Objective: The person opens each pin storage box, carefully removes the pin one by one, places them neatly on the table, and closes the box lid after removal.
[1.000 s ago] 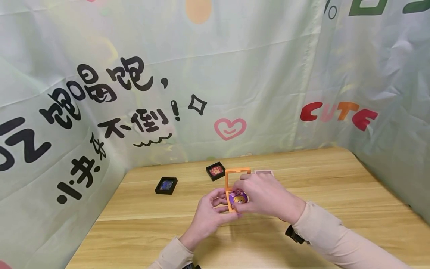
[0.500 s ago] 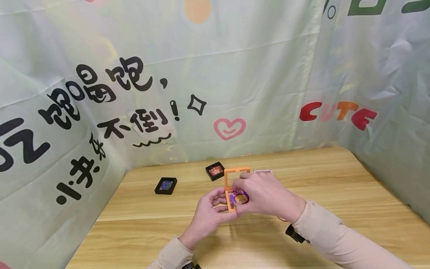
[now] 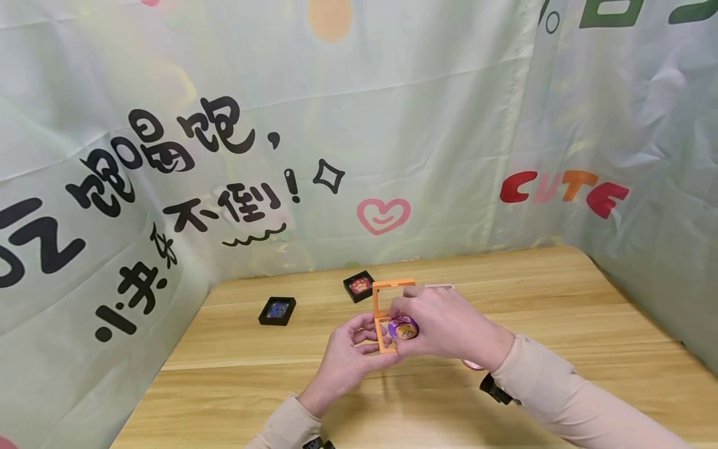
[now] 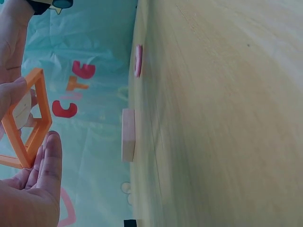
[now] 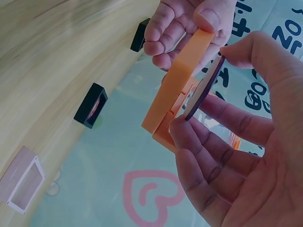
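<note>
My left hand (image 3: 348, 358) holds an orange square display frame (image 5: 177, 82) above the table, its thumb at one edge and fingers under the other side. The frame is swung apart like a book, one half standing up at the back. My right hand (image 3: 449, 324) pinches a round purple badge (image 3: 405, 328) with a bear picture by its rim. In the right wrist view the badge is seen edge-on, close beside the frame and tilted. Its pale back (image 4: 22, 111) shows through the frame in the left wrist view.
A black frame with a blue piece (image 3: 277, 310) lies at the left on the wooden table (image 3: 224, 386), and another with a red piece (image 3: 359, 286) lies farther back. A pink frame (image 5: 22, 182) and a round pink item (image 4: 138, 60) lie to the right. Printed cloth (image 3: 449, 137) encloses the table.
The badge has come away from the frame's lower half, moving slightly to the right with my right hand. More of the frame's inside shows. My left hand has hardly moved.
</note>
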